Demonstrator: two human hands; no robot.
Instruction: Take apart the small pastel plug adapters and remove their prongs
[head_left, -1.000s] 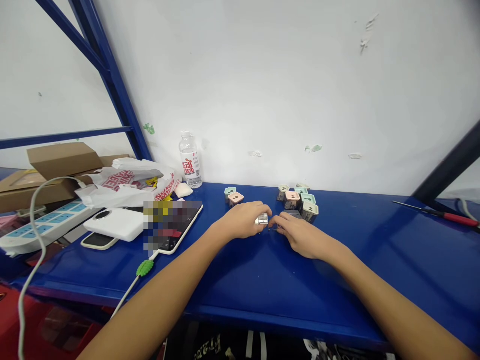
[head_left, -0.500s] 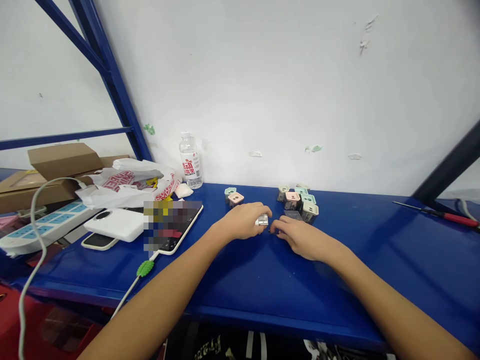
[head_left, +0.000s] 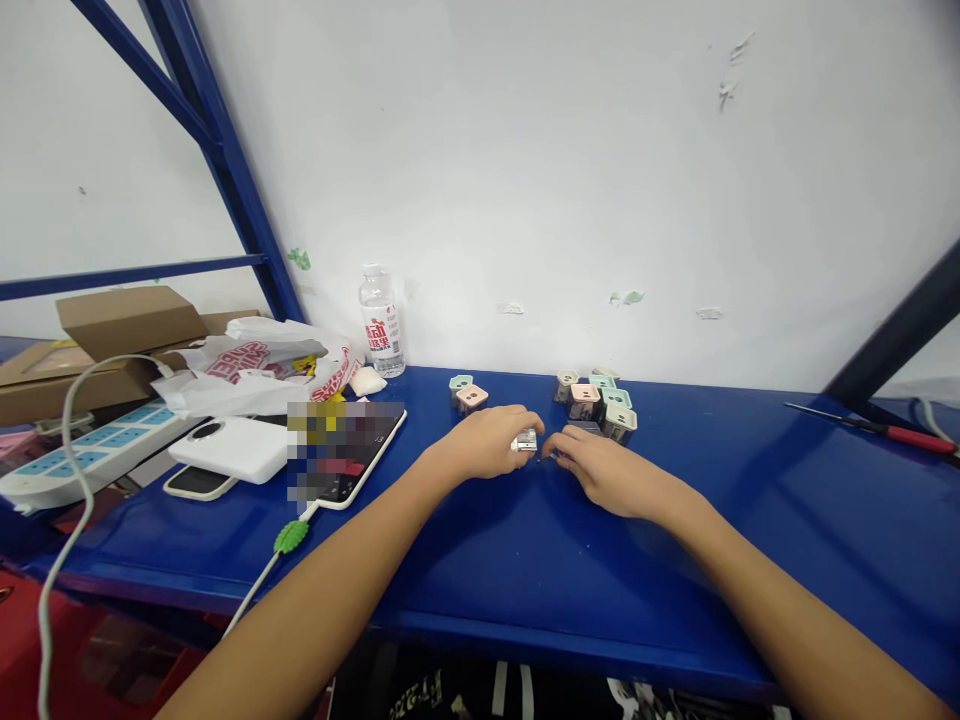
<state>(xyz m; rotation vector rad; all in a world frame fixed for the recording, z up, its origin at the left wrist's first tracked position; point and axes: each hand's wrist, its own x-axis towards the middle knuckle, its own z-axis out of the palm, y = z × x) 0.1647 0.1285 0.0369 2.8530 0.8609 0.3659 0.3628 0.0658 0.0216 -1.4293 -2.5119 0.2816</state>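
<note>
On a blue table (head_left: 525, 560), pastel plug adapters (head_left: 596, 403) are grouped at twelve o'clock. A small silver plug (head_left: 526, 440) is seemingly steadied for close work by the left hand (head_left: 486, 442), its fingers (head_left: 525, 420) curled over it; the right hand's curled fingers (head_left: 561, 445) are kept just beside it, any pinch untold.

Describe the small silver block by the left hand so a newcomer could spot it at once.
On the blue shelf below the white wall, find the person's left hand. The small silver block sits at its fingertips. Unlike the pastel-topped blocks behind it, it is bare shiny metal.
</note>
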